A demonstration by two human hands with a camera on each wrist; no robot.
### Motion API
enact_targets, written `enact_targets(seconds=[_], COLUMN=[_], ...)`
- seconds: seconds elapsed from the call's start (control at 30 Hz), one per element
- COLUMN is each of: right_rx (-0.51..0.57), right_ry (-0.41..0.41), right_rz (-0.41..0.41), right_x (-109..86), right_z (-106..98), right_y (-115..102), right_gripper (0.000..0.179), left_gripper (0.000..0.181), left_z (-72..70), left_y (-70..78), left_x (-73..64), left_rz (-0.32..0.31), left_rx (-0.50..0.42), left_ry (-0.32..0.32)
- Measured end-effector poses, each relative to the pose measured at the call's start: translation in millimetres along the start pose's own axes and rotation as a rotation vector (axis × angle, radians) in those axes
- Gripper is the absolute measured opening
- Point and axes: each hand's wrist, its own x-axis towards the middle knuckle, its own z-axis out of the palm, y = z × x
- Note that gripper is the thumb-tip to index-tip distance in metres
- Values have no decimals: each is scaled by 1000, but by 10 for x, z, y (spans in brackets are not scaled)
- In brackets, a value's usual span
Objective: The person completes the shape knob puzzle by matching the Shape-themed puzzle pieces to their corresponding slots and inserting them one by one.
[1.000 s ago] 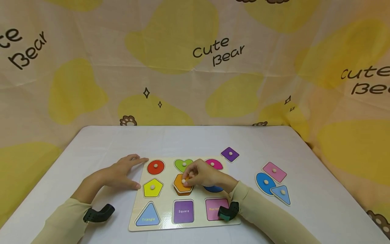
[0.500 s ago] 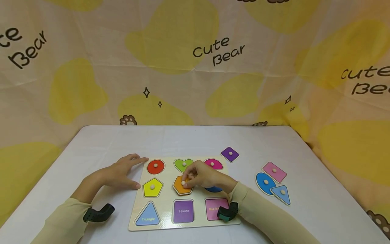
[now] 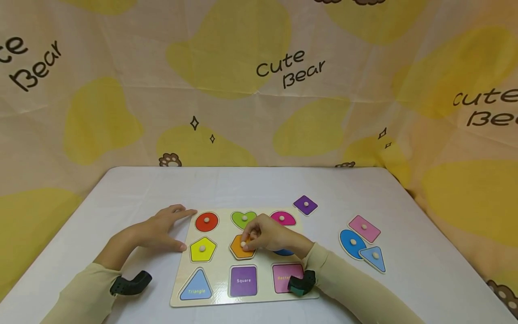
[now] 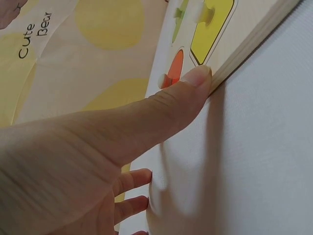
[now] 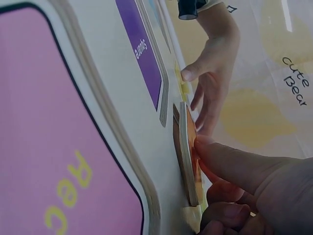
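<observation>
In the head view, my right hand (image 3: 272,233) pinches the knob of an orange hexagon puzzle piece (image 3: 236,250) over the middle slot of a wooden puzzle board (image 3: 221,279). The right wrist view has the hexagon piece (image 5: 188,156) edge-on, a little proud of the board at one side. My left hand (image 3: 159,230) lies at the board's left edge, fingers spread. Its thumb (image 4: 198,78) presses that edge beside the yellow pentagon (image 3: 208,252), and its index fingertip reaches the far left corner. My right hand partly covers the blue slot behind it.
A red circle (image 3: 207,227), green heart (image 3: 238,221) and magenta half-circle (image 3: 289,219) sit in the board's back row. Triangle, square and rectangle slots line the front. Right of the board lie a purple square (image 3: 301,205), pink rectangle (image 3: 359,229), blue oval (image 3: 349,245) and blue triangle (image 3: 373,261).
The orange hexagon has dropped and shifted slightly, from sitting offset above its slot to lining up with the outline. My right hand keeps its pinch; my left hand stays put.
</observation>
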Motion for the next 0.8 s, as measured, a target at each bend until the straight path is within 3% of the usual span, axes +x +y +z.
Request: enact_targets(seconds=[0.8], right_rx=[-18], right_ry=[22], right_rz=[24], right_x=[5], right_z=[36], right_y=[-2], right_gripper=[9], left_gripper=[93], left_z=[6], left_y=[-16], left_x=[2], left_rz=[37], left_rx=[-2], left_ry=[10])
